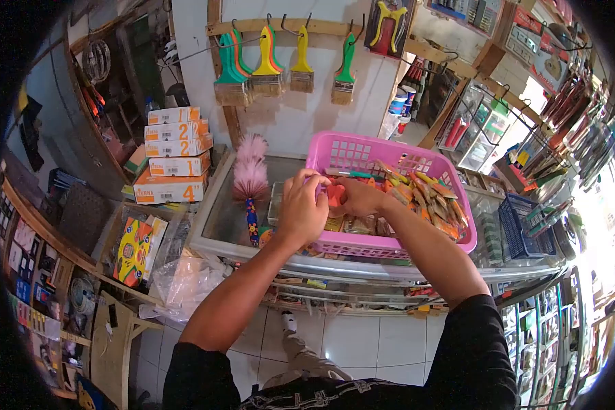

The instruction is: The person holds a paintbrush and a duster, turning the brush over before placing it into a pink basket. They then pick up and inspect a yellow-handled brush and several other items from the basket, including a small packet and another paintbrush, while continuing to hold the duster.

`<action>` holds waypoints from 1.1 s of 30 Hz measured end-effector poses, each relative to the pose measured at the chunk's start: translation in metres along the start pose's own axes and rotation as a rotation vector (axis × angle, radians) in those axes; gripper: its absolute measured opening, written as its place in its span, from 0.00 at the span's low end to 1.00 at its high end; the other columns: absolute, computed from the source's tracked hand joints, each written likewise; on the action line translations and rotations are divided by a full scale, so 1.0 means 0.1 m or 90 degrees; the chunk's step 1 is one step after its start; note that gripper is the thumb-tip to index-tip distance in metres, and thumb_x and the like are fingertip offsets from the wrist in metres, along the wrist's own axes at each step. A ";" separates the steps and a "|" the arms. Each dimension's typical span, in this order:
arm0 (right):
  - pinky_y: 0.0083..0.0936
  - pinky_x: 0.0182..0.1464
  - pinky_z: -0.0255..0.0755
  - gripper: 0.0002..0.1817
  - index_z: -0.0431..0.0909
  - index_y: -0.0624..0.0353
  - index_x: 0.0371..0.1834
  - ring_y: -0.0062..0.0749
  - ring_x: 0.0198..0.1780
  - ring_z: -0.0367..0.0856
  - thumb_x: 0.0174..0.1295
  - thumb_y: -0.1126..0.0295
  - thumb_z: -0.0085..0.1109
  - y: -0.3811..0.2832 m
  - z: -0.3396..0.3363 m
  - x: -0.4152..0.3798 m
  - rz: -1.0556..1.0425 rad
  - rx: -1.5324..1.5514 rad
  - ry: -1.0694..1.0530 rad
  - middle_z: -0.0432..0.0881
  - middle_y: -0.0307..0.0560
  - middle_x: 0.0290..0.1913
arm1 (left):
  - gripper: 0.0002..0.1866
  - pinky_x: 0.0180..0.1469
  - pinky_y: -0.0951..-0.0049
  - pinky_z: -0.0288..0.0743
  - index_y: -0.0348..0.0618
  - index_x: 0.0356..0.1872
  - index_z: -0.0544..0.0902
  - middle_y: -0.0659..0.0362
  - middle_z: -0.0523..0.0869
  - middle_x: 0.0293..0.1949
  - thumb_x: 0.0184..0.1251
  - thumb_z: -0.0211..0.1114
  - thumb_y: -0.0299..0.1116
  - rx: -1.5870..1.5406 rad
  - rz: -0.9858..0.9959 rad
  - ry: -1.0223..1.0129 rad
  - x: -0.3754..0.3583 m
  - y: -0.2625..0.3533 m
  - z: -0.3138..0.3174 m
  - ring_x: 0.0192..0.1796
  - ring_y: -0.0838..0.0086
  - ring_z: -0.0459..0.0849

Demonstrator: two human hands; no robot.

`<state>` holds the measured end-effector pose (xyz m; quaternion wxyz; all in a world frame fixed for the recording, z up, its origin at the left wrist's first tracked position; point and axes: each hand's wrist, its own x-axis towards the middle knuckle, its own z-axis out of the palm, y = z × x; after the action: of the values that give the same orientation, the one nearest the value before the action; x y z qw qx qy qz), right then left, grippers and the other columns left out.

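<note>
A pink plastic basket (362, 244) stands on a glass-topped counter (215, 229). Many small packaged items (427, 198) with orange and yellow wrappers fill it. My left hand (302, 210) is at the basket's left rim, fingers bent around or against the edge; what it may grip there is hidden. Inside the left part of the basket, my right hand (361, 198) has its fingers closed on a red item (335, 195), close beside my left fingertips. Left of the basket lies a pink fluffy duster (251, 167) with a blue patterned handle.
Orange-and-white boxes (169, 188) are stacked on the left. Paint brushes (266, 61) hang on the wall behind the counter. To the right of the pink basket sits a blue basket (526, 225). A clear plastic bag (184, 287) hangs at the counter's left front.
</note>
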<state>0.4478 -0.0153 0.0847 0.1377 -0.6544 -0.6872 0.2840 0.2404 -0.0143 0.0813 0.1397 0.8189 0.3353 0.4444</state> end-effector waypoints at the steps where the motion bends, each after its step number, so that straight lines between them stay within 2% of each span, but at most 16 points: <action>1: 0.36 0.65 0.75 0.56 0.62 0.66 0.79 0.49 0.64 0.79 0.51 0.49 0.82 0.07 -0.01 0.06 -0.001 -0.001 -0.020 0.79 0.61 0.63 | 0.14 0.67 0.52 0.69 0.44 0.51 0.84 0.52 0.80 0.58 0.65 0.63 0.25 -0.003 0.000 0.001 0.00 0.00 0.00 0.61 0.49 0.77; 3: 0.38 0.71 0.72 0.62 0.57 0.66 0.82 0.53 0.71 0.76 0.49 0.49 0.83 0.08 -0.03 0.07 -0.010 0.052 -0.048 0.75 0.65 0.72 | 0.13 0.67 0.53 0.69 0.44 0.50 0.84 0.52 0.80 0.58 0.64 0.64 0.25 -0.011 -0.002 0.001 0.00 0.00 0.01 0.61 0.49 0.77; 5: 0.38 0.71 0.71 0.62 0.54 0.67 0.83 0.49 0.70 0.77 0.49 0.54 0.83 0.03 -0.06 0.03 -0.024 0.159 -0.060 0.74 0.64 0.72 | 0.14 0.67 0.53 0.69 0.44 0.51 0.83 0.52 0.80 0.57 0.64 0.64 0.25 -0.014 -0.008 0.000 -0.01 0.00 0.00 0.61 0.49 0.77; 8: 0.31 0.58 0.78 0.53 0.56 0.59 0.83 0.32 0.58 0.82 0.57 0.66 0.80 -0.13 -0.11 -0.10 -0.041 0.257 -0.011 0.84 0.51 0.56 | 0.17 0.67 0.52 0.69 0.43 0.55 0.81 0.51 0.81 0.57 0.65 0.63 0.24 -0.021 -0.001 0.009 0.01 0.01 0.01 0.62 0.49 0.77; 11: 0.30 0.60 0.75 0.51 0.55 0.55 0.84 0.31 0.59 0.81 0.59 0.70 0.76 -0.27 -0.18 -0.20 -0.040 0.279 0.001 0.84 0.52 0.56 | 0.21 0.67 0.52 0.68 0.41 0.60 0.76 0.48 0.81 0.58 0.66 0.62 0.24 -0.031 0.010 0.026 0.01 0.00 0.02 0.62 0.47 0.77; 14: 0.30 0.60 0.75 0.49 0.54 0.53 0.85 0.31 0.57 0.81 0.63 0.74 0.72 -0.06 -0.17 -0.08 -0.099 0.234 0.109 0.85 0.51 0.54 | 0.22 0.66 0.50 0.68 0.38 0.63 0.73 0.45 0.81 0.59 0.67 0.61 0.24 -0.048 0.018 0.052 0.02 -0.05 0.05 0.62 0.45 0.77; 17: 0.29 0.55 0.74 0.48 0.52 0.52 0.85 0.29 0.51 0.80 0.64 0.76 0.71 -0.22 -0.27 -0.26 -0.098 0.384 0.182 0.84 0.49 0.49 | 0.20 0.66 0.49 0.67 0.37 0.64 0.72 0.43 0.82 0.59 0.73 0.60 0.27 -0.065 -0.005 0.062 0.02 -0.04 0.07 0.62 0.44 0.77; 18: 0.27 0.51 0.75 0.48 0.52 0.50 0.85 0.27 0.48 0.80 0.65 0.76 0.71 -0.26 -0.31 -0.32 -0.070 0.249 0.235 0.83 0.45 0.44 | 0.19 0.66 0.49 0.67 0.37 0.64 0.73 0.44 0.82 0.58 0.75 0.59 0.29 -0.069 -0.017 0.062 0.02 -0.03 0.06 0.61 0.44 0.78; 21: 0.25 0.50 0.75 0.46 0.53 0.49 0.85 0.25 0.49 0.80 0.66 0.75 0.70 -0.35 -0.38 -0.50 -0.085 0.195 0.310 0.81 0.43 0.42 | 0.19 0.65 0.48 0.68 0.39 0.64 0.74 0.46 0.83 0.58 0.78 0.59 0.34 -0.083 -0.037 0.057 0.02 -0.05 0.07 0.61 0.46 0.78; 22: 0.26 0.51 0.77 0.48 0.50 0.48 0.85 0.27 0.51 0.82 0.67 0.77 0.69 -0.36 -0.38 -0.51 -0.083 0.184 0.333 0.80 0.43 0.41 | 0.19 0.64 0.48 0.68 0.40 0.63 0.74 0.46 0.84 0.57 0.79 0.59 0.36 -0.089 -0.042 0.060 0.03 -0.06 0.08 0.61 0.46 0.78; 25: 0.30 0.51 0.78 0.52 0.44 0.46 0.87 0.30 0.50 0.83 0.66 0.81 0.68 -0.49 -0.33 -0.56 -0.276 0.297 0.380 0.82 0.47 0.43 | 0.18 0.62 0.47 0.67 0.42 0.60 0.77 0.50 0.85 0.54 0.79 0.60 0.41 -0.043 -0.044 0.086 0.01 -0.02 0.09 0.60 0.49 0.79; 26: 0.33 0.51 0.79 0.57 0.35 0.45 0.88 0.34 0.49 0.85 0.65 0.84 0.66 -0.52 -0.33 -0.62 -0.280 0.256 0.378 0.84 0.54 0.50 | 0.18 0.62 0.47 0.67 0.43 0.59 0.78 0.50 0.85 0.53 0.78 0.60 0.42 -0.046 -0.045 0.092 0.01 0.00 0.08 0.60 0.49 0.79; 29: 0.40 0.52 0.80 0.60 0.30 0.49 0.88 0.49 0.52 0.88 0.63 0.81 0.68 -0.78 -0.26 -0.90 -0.267 0.120 0.422 0.83 0.63 0.55 | 0.18 0.61 0.48 0.66 0.44 0.57 0.80 0.52 0.85 0.51 0.78 0.62 0.46 -0.046 -0.033 0.110 0.01 0.02 0.06 0.59 0.51 0.78; 32: 0.40 0.50 0.80 0.62 0.26 0.50 0.88 0.54 0.48 0.89 0.63 0.81 0.68 -0.83 -0.18 -1.00 -0.281 -0.007 0.524 0.84 0.65 0.53 | 0.19 0.61 0.49 0.66 0.45 0.55 0.81 0.53 0.85 0.50 0.77 0.63 0.49 -0.045 -0.024 0.111 -0.03 0.01 0.06 0.59 0.53 0.77; 33: 0.39 0.50 0.80 0.62 0.26 0.51 0.88 0.53 0.48 0.89 0.63 0.81 0.67 -0.86 -0.17 -1.03 -0.291 0.029 0.548 0.84 0.64 0.52 | 0.19 0.62 0.49 0.66 0.45 0.54 0.82 0.53 0.85 0.51 0.76 0.63 0.49 -0.046 -0.029 0.090 -0.04 0.04 0.02 0.60 0.53 0.77</action>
<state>0.3976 -0.1108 0.1656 0.4823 -0.5418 -0.6875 -0.0347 0.2424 -0.0198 0.0790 0.1551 0.7718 0.3469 0.5098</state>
